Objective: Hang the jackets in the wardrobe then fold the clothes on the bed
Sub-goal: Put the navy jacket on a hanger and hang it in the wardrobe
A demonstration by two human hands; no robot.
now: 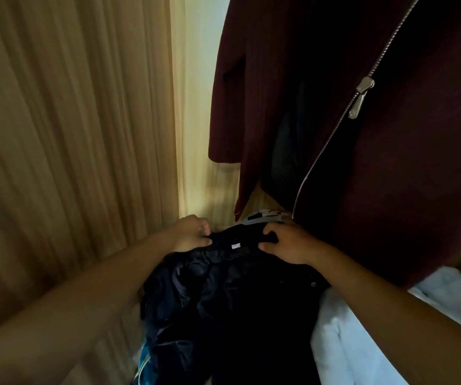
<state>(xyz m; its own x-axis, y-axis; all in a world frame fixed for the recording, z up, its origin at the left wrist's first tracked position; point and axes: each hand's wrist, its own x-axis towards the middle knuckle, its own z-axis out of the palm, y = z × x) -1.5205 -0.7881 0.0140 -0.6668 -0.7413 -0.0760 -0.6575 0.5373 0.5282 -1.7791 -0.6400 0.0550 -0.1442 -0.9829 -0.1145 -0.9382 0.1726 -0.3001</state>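
Observation:
A dark navy jacket [232, 295] lies spread in front of me, its collar with a small white label turned away from me. My left hand [189, 233] pinches the left end of the collar. The collar's right end is gripped by my right hand [286, 245]. A maroon zip-up jacket [376, 151] hangs close at the upper right, with its silver zipper pull showing and a darker garment behind its open front.
A tan wooden wardrobe panel [65, 134] fills the left side. White bedding [362, 337] lies at the lower right. A blue patterned cloth [144, 362] peeks out under the navy jacket, and a grey and white item [265, 218] lies beyond the collar.

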